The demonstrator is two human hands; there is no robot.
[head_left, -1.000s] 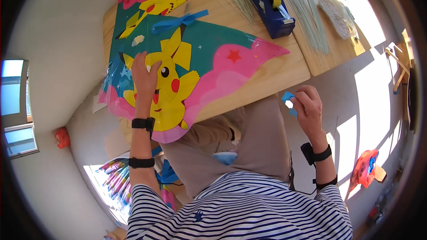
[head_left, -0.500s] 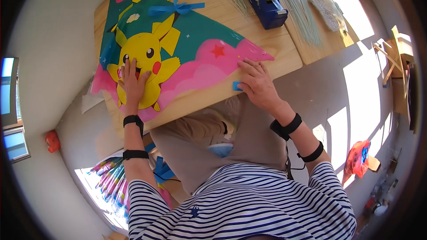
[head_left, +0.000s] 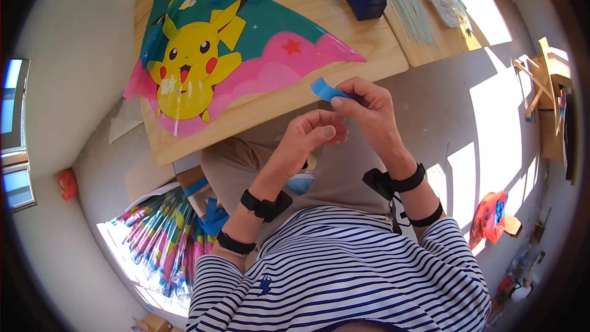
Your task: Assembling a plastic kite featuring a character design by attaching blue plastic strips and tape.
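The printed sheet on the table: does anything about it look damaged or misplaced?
The sheet looks slightly misplaced: its pink left corner sticks out past the edge of the table. I see no tear.

The view's upper edge crops the far tape dispenser (head_left: 361, 1), and the right hand (head_left: 376, 112) hides one end of the blue strip (head_left: 325, 90).
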